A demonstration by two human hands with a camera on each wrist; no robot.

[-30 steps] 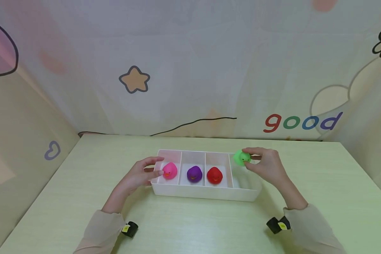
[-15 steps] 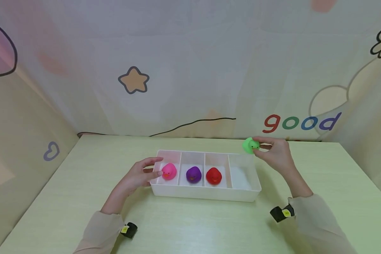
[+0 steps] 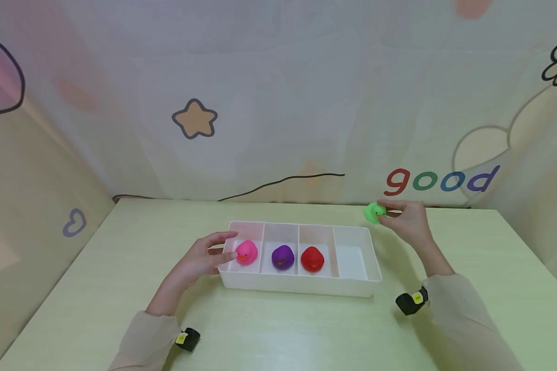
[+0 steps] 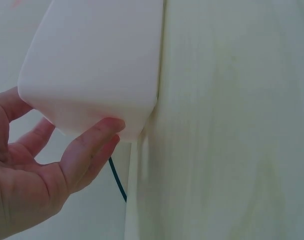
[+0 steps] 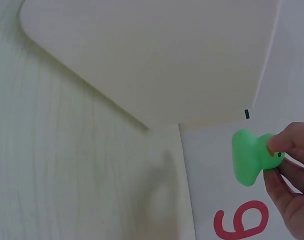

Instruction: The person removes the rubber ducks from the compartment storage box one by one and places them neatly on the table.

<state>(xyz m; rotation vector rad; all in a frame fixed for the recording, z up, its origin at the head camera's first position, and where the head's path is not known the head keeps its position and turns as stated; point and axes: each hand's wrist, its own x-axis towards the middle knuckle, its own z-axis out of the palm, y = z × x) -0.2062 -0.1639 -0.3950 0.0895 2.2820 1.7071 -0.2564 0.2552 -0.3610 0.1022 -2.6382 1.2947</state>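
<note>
My right hand (image 3: 410,221) pinches a green rubber duck (image 3: 374,213) by its head, beyond the far right corner of a white divided box (image 3: 301,284). In the right wrist view the green duck (image 5: 246,157) hangs in the fingertips, its beak partly covered by a finger. My left hand (image 3: 204,256) grips the left end of the box, fingers on its end wall in the left wrist view. A pink duck (image 3: 246,252), a purple duck (image 3: 283,257) and a red duck (image 3: 312,259) sit in separate compartments from left to right. The rightmost compartment (image 3: 354,255) holds nothing.
The box stands on a pale wood-grain table (image 3: 278,335). A printed cloth backdrop (image 3: 278,113) rises behind the table's far edge and along both sides. Small black devices are strapped at both wrists.
My right hand has carried the green duck from over the rightmost compartment, away and to the right, past the box's far corner. The left hand keeps its grip on the box.
</note>
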